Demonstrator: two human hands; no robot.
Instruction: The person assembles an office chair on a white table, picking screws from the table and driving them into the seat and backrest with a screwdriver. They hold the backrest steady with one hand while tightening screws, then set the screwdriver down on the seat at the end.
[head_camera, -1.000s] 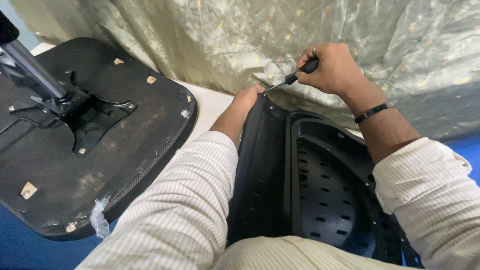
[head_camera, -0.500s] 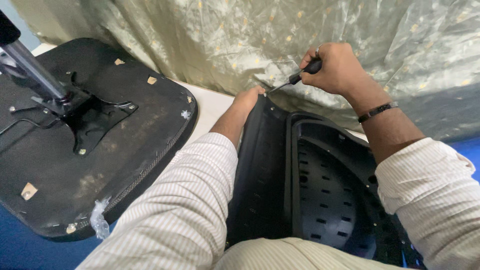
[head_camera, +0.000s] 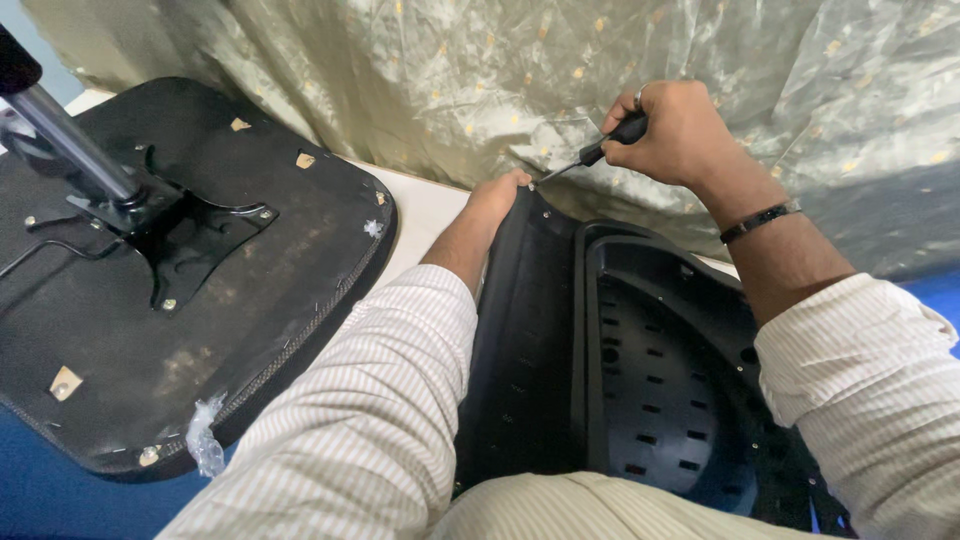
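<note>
My right hand (head_camera: 672, 128) had its grip closed around the black-handled screwdriver (head_camera: 598, 153), tip at the far top edge of the black chair backrest (head_camera: 640, 380). My left hand (head_camera: 497, 195) rested on that edge, its grip hidden. The upturned chair seat (head_camera: 170, 300) lay left.

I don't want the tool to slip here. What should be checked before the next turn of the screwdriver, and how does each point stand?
1. Right hand closed firmly on the screwdriver handle: ok.
2. Tip at the top edge of the black chair back: ok.
3. Tip seated in a screw: cannot tell.
4. Left hand bracing the edge: ok.
5. Left fingers away from the tip: not ok, very close.
</note>
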